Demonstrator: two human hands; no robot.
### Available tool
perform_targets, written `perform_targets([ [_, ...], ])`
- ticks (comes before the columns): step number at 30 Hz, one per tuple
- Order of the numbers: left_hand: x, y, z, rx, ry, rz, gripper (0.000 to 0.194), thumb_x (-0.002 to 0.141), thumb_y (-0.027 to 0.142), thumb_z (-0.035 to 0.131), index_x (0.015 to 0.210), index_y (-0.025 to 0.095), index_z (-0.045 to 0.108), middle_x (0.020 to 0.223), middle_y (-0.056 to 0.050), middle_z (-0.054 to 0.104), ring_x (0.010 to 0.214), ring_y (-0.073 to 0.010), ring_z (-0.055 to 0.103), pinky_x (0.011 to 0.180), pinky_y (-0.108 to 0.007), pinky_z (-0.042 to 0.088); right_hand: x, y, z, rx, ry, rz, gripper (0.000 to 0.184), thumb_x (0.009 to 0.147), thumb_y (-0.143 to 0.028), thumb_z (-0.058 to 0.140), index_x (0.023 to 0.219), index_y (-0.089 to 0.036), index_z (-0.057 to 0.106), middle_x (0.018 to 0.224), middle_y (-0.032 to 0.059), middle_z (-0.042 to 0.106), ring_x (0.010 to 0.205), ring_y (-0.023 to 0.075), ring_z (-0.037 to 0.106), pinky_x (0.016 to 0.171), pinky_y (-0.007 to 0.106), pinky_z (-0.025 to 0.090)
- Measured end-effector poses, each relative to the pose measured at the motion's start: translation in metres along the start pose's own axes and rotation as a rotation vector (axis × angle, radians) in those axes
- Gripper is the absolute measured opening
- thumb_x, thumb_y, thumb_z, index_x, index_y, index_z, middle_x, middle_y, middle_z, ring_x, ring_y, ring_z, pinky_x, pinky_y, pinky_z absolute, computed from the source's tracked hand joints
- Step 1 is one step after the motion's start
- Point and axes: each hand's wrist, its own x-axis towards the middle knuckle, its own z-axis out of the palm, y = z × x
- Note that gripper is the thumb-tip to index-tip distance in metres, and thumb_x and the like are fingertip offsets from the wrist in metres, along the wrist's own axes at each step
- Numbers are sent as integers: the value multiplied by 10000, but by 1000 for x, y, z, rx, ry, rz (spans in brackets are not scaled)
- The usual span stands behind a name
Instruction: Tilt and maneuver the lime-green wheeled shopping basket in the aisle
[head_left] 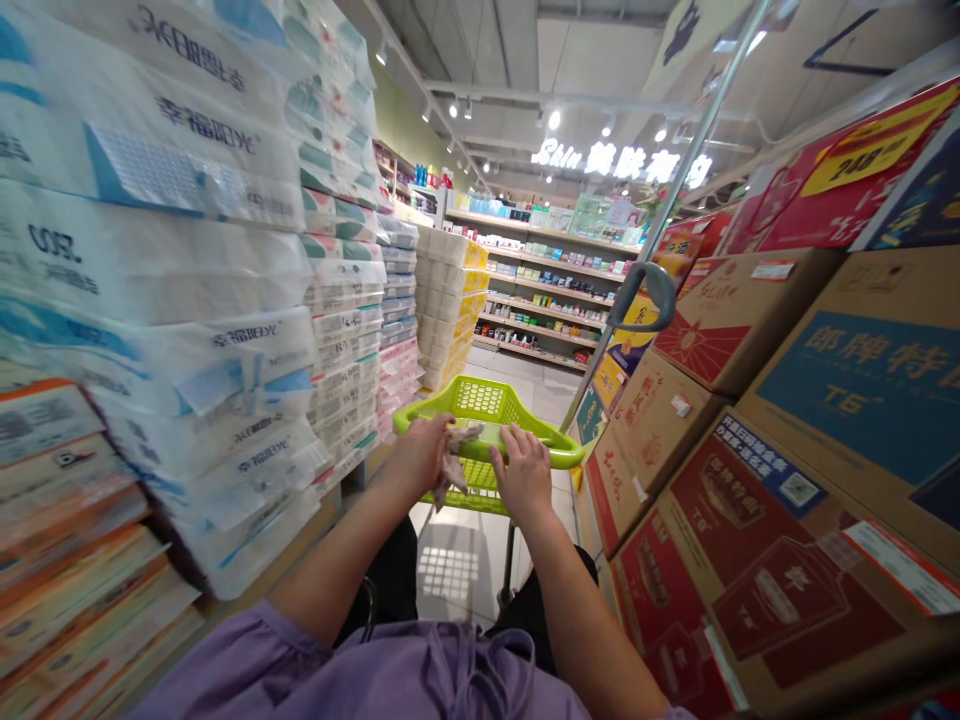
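A lime-green plastic shopping cart (pixel 559 456) stands right in front of me, its perforated basket facing down the aisle. My left hand (pixel 421 458) is closed on the left part of the cart's handle. A crumpled, pale greyish-pink cloth (pixel 452 478) hangs at that hand's inner side; its exact kind cannot be made out. Over the middle-right of the handle, my right hand (pixel 525 474) is curled with its fingers on the bar. Inside the basket, the part I can see shows only green lattice; the rest is hidden by the handle and hands.
Tall stacks of tissue packs (pixel 202 250) line the left side. Stacked cardboard boxes (pixel 690 410) crowd the right, beside a slanting metal pole (pixel 694 150) with a grey loop (pixel 660 298). White floor tiles (pixel 517 378) lead to stocked shelves (pixel 551 290) ahead.
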Motion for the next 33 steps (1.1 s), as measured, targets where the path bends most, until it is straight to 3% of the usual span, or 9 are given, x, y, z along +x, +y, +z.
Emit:
perform_targets([
  [5, 33, -14, -39, -63, -301, -52, 283, 809, 132, 576, 1060, 252, 524, 769, 26, 679, 708, -168, 652, 637, -265, 461, -3, 1, -2, -9, -5, 1, 393, 953, -380, 460, 1268, -183, 587, 1318, 115, 578, 1208, 283, 457, 1025, 463, 322],
  [8, 52, -19, -40, 13, -136, -89, 256, 793, 179, 632, 1022, 225, 525, 905, -29, 680, 793, -194, 656, 688, -296, 479, -4, -1, -2, -11, 2, -10, 394, 954, -381, 457, 1267, -179, 584, 1314, 112, 580, 1204, 283, 459, 1030, 459, 317],
  [11, 58, -12, -18, 65, 61, -136, 226, 809, 257, 647, 988, 190, 525, 1040, -102, 630, 865, -226, 641, 726, -335, 492, -5, -3, -1, -9, 30, -30, 388, 954, -375, 453, 1264, -183, 586, 1305, 112, 586, 1193, 284, 465, 1021, 458, 324],
  [15, 32, 10, 16, 82, -43, -40, 116, 904, 266, 535, 947, 167, 579, 938, -93, 660, 906, -227, 636, 826, -352, 483, -7, -4, 0, -12, 56, -41, 371, 950, -370, 462, 1252, -199, 593, 1296, 105, 593, 1185, 286, 472, 1014, 463, 331],
  [18, 0, 19, 27, 173, 76, 109, 311, 939, 288, 468, 1225, 189, 542, 1262, -128, 598, 1193, -277, 527, 984, -425, 404, -8, -1, -1, -9, 52, -44, 372, 947, -362, 471, 1257, -193, 587, 1303, 108, 588, 1195, 283, 471, 1022, 462, 330],
  [22, -25, 6, 26, 275, 123, 194, 475, 943, 301, 454, 1414, 263, 408, 1455, -89, 460, 1343, -288, 391, 1025, -435, 349, -8, 2, -1, 0, 39, -40, 383, 940, -365, 490, 1269, -189, 577, 1309, 118, 582, 1199, 276, 474, 1026, 459, 329],
  [26, -28, -9, 25, 295, 205, 83, 498, 942, 264, 423, 1438, 254, 384, 1441, -79, 480, 1328, -301, 402, 1028, -454, 340, -8, 1, 1, -1, 50, -38, 380, 944, -374, 477, 1265, -196, 579, 1306, 103, 586, 1205, 278, 465, 1031, 456, 318],
  [30, -31, -2, 22, 247, 204, 133, 511, 909, 159, 403, 1416, 219, 415, 1442, -90, 473, 1339, -296, 382, 1020, -448, 361, -7, 0, 2, 12, 71, -48, 380, 951, -381, 458, 1263, -203, 580, 1295, 100, 594, 1193, 282, 469, 1025, 457, 317],
  [33, -30, 6, 17, 185, 163, 214, 432, 906, 176, 428, 1326, 223, 520, 1313, -95, 575, 1230, -281, 475, 992, -424, 403, -6, 2, 0, 14, 57, -42, 384, 949, -382, 461, 1261, -193, 581, 1297, 103, 593, 1190, 277, 471, 1026, 452, 317],
])
